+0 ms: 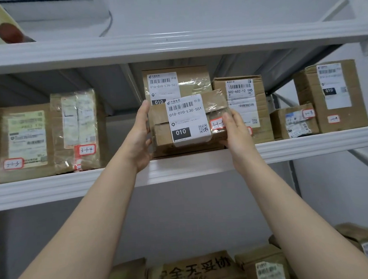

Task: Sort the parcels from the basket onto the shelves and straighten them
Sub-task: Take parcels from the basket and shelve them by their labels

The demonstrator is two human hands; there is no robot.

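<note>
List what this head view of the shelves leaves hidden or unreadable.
1. Red-bordered handwritten sticker on the held brown cardboard parcel: the right hand covers its end.
2. Taller brown cardboard box behind: lower part hidden by the held parcel.
3. Tan taped parcels at left: label print too blurred to read.
4. Brown parcels on the lowest shelf: cut by the bottom edge and both arms.
5. Basket: out of frame.

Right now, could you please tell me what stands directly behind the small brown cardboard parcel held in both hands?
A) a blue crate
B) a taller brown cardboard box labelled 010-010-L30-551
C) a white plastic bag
B: the taller brown cardboard box, its label reading 010-010-L30-551, rises behind the small brown cardboard parcel gripped by the left hand and right hand.
</note>
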